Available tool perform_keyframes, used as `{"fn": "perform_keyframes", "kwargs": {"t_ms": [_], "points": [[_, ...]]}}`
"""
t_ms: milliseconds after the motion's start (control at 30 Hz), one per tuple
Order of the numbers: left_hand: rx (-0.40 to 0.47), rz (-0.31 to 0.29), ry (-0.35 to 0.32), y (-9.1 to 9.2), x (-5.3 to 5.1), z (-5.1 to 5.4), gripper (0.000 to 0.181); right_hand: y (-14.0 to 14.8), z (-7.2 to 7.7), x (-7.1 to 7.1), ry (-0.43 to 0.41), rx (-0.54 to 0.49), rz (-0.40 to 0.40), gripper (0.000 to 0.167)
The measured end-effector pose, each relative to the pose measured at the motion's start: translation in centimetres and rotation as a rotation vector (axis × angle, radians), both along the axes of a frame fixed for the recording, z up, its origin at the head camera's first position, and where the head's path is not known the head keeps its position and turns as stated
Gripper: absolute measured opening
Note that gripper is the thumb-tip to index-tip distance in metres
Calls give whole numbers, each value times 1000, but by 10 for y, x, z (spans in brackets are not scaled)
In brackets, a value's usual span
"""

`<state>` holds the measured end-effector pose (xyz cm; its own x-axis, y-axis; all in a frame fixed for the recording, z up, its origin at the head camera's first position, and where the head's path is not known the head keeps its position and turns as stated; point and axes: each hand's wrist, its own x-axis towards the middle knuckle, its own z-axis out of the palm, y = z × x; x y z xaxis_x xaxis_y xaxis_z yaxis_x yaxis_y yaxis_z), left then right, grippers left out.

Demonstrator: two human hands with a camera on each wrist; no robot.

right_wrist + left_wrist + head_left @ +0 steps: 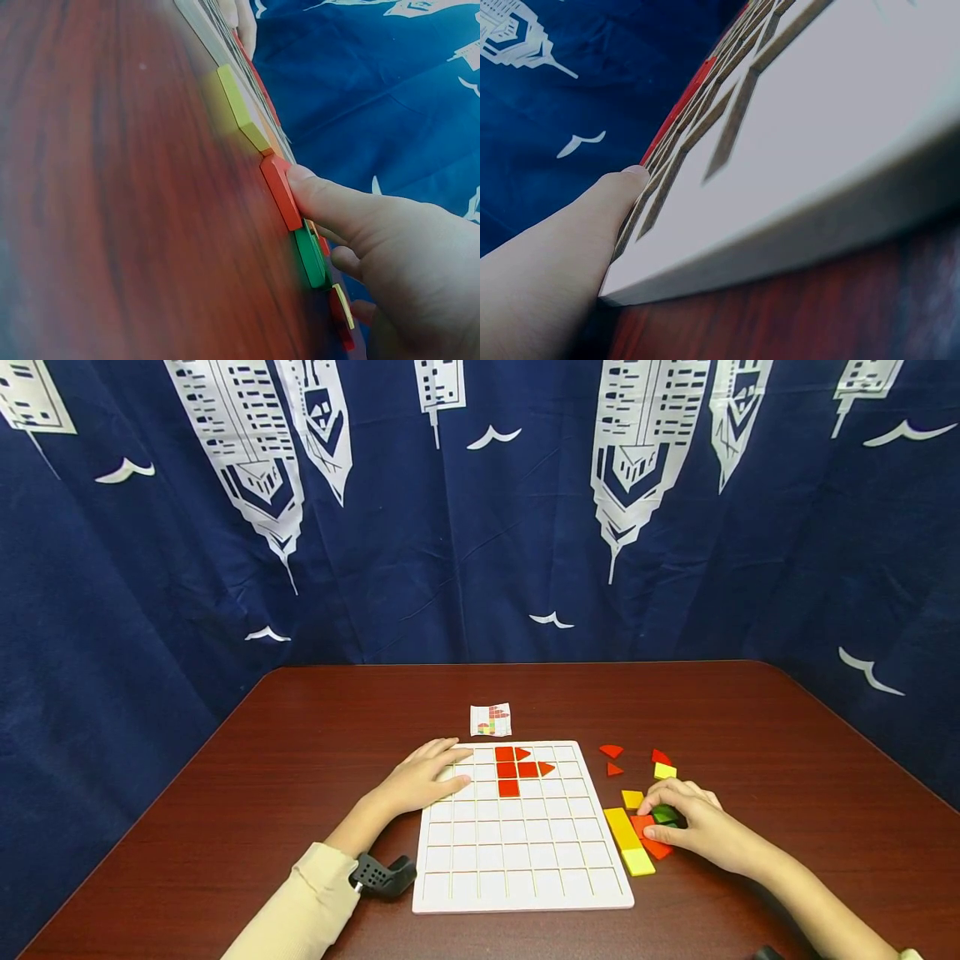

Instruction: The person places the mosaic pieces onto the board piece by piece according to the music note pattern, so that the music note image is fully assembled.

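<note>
Left hand (422, 779) rests with fingers outstretched on the far left edge of the white grid board (517, 860), gripping nothing. Right of the board, beyond a long yellow strip (620, 828), the right hand (693, 822) arches, partly open, its thumb touching a red block (279, 193) at its left; whether it grips the block cannot be told.

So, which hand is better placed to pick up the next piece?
Probably the right hand: it is at a loose red piece, while the left hand rests on the board.
</note>
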<state>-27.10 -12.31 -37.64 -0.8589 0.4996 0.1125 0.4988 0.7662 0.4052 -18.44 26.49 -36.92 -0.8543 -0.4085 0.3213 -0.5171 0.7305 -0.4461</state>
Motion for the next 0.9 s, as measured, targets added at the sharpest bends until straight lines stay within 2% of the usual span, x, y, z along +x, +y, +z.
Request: {"fn": "perform_keyframes", "kwargs": {"t_ms": [233, 633, 767, 900], "points": [[-5, 5, -1, 0, 0, 0, 52, -2, -1, -2, 18, -10, 5, 19], [0, 5, 1, 1, 0, 0, 52, -1, 4, 0, -106, -21, -41, 21], [0, 5, -4, 1, 0, 0, 52, 0, 6, 0, -124, -10, -47, 22], [1, 6, -6, 1, 1, 0, 52, 0, 5, 0, -118, -22, -18, 23]]}}
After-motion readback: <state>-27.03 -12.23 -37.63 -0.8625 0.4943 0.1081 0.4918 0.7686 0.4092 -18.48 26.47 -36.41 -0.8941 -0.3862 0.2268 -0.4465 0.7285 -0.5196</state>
